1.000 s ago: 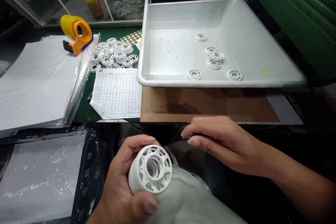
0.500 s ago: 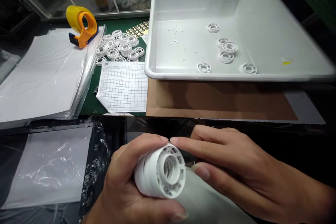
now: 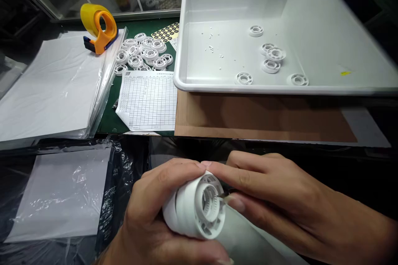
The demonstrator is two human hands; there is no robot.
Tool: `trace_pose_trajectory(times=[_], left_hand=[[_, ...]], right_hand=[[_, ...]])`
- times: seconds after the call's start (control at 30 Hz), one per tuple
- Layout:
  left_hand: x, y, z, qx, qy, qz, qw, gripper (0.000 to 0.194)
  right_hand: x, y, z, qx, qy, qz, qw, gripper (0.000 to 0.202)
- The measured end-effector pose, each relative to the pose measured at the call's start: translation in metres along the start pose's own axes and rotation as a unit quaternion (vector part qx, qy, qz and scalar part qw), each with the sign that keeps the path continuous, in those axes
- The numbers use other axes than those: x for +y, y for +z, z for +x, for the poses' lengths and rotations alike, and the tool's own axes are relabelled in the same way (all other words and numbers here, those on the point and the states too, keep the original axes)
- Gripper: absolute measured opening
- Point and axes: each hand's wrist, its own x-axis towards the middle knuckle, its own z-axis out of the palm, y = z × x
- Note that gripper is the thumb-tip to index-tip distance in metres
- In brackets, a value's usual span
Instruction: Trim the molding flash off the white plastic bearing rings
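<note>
My left hand (image 3: 155, 215) is wrapped round a stack of white plastic rings (image 3: 186, 211), its open end tilted toward the right. The end ring (image 3: 209, 205) shows slots round its rim and small teeth inside its inner collar. My right hand (image 3: 273, 198) is closed beside that end, its index fingertip meeting the left fingers at the top of the rim. Between its thumb and fingers a thin dark-tipped tool (image 3: 223, 195) touches the ring's right edge; most of it is hidden by the fingers.
A white tray (image 3: 236, 88) holds several loose rings and small scraps. Left of it lie a pile of white rings (image 3: 143, 54), a printed form (image 3: 147, 103), a sticker sheet (image 3: 166, 32) and a yellow tape dispenser (image 3: 105, 35) on bagged white sheets (image 3: 49, 87). Black plastic (image 3: 121, 182) lies lower left.
The ring stack has turned slightly, its open end facing further right. My right hand has come closer, and the tool's tip now meets the ring's edge.
</note>
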Motion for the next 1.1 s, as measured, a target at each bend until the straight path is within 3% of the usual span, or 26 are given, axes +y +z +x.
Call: trace_pose_trajectory(times=[0.37, 0.53, 0.7, 0.87, 0.97, 1.1], left_hand=[[-0.009, 0.004, -0.001, 0.010, -0.030, -0.088, 0.996, 0.056], [-0.013, 0.007, 0.005, 0.021, -0.048, -0.200, 0.978, 0.071], [-0.015, 0.008, 0.001, 0.015, -0.068, -0.231, 0.970, 0.073], [-0.017, 0.011, -0.001, 0.024, -0.069, -0.241, 0.968, 0.072], [-0.017, 0.011, -0.002, 0.021, -0.065, -0.216, 0.974, 0.058], [-0.017, 0.009, -0.006, 0.020, -0.075, -0.183, 0.980, 0.055]], right_hand=[[-0.002, 0.006, 0.000, -0.001, -0.003, -0.126, 0.992, 0.048], [-0.003, 0.008, 0.001, 0.007, -0.011, -0.141, 0.990, 0.049], [-0.001, 0.009, 0.002, 0.008, -0.010, -0.153, 0.988, 0.051], [-0.001, 0.004, 0.002, -0.026, 0.010, -0.115, 0.993, 0.047], [-0.001, 0.000, -0.002, -0.058, 0.033, -0.066, 0.996, 0.038], [-0.001, -0.002, -0.006, -0.017, 0.042, -0.022, 0.999, 0.032]])
